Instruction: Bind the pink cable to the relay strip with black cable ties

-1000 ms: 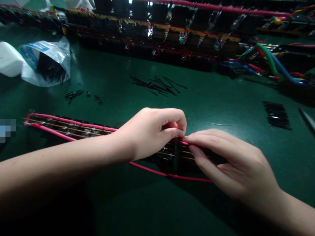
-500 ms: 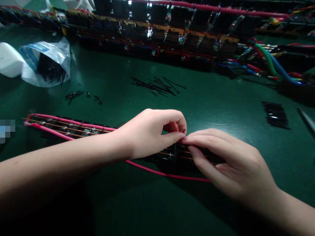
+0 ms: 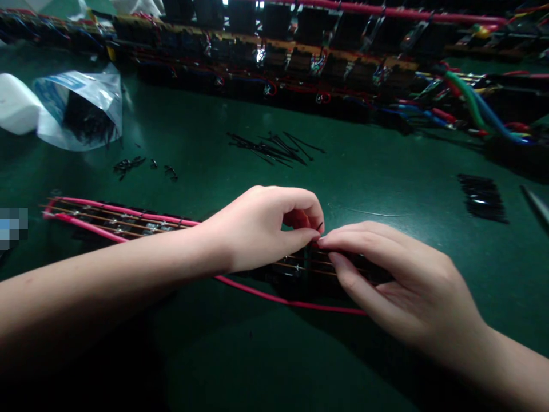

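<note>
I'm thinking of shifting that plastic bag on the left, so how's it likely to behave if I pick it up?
The plastic bag will probably feel floppy, since its film looks thin and creased. It's likely light for its size, as the black strips inside look slender. With its mouth gaping, it may spill if tipped.

1. Left hand (image 3: 257, 229) hides part of a red cable (image 3: 278, 296); right hand (image 3: 407, 280) covers another stretch.
2. A black tip (image 3: 320, 226) at the fingers is too small to identify.
3. The right edge crops a pointed object (image 3: 536, 206).
</note>
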The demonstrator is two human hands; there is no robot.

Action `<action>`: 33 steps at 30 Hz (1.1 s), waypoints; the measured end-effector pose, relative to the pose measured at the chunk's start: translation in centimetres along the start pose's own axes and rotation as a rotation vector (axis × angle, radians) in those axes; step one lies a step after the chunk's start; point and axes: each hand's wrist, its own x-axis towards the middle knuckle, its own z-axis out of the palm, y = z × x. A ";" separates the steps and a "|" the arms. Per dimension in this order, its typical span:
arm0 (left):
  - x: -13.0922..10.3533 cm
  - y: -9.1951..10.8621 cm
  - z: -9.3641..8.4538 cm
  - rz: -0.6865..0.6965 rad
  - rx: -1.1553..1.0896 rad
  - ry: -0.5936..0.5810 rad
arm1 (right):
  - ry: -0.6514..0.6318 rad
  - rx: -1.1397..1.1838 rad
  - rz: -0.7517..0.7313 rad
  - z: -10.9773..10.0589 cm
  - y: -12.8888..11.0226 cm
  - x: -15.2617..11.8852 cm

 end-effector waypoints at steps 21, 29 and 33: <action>-0.1 0.1 0.2 0.020 0.024 0.052 | -0.028 -0.012 0.005 -0.2 -0.2 0.1; -0.2 0.3 0.2 -0.001 0.041 0.075 | -0.021 -0.017 -0.003 -0.1 0.0 -0.1; -0.1 0.2 0.2 -0.001 0.029 0.059 | -0.019 -0.021 0.010 -0.2 0.0 -0.1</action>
